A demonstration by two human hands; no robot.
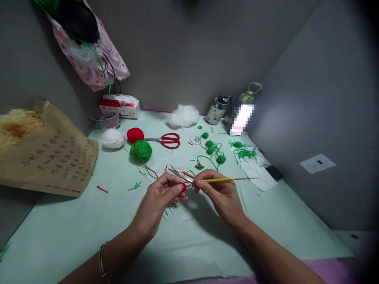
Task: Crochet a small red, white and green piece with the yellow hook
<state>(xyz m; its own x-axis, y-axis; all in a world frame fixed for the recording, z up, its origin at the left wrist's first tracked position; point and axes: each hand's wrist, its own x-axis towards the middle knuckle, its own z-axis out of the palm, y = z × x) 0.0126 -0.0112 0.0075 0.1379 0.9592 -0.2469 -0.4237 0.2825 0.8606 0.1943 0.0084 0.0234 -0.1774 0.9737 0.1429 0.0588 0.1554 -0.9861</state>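
Note:
Near the middle of the table, my left hand (161, 199) is closed, pinching a small red crochet piece (184, 187). A crochet hook with a yellow handle (219, 180) lies in the closed fingers of my right hand (220, 193). The hook's tip end meets the red piece, though the fingers partly hide it. Red yarn (146, 165) trails from the red yarn ball (135, 135) toward my left hand. Just beyond my fingertips lie thread snips (180, 172), their lower part covered by the hands.
Red-handled scissors (169, 141), a green yarn ball (141, 151) and a white yarn ball (113, 139) lie beyond. Several green crocheted balls (220, 159) sit right. White stuffing (183, 116), a pen holder (217, 111) and a phone (242, 119) stand behind; a paper bag (68, 157) is left.

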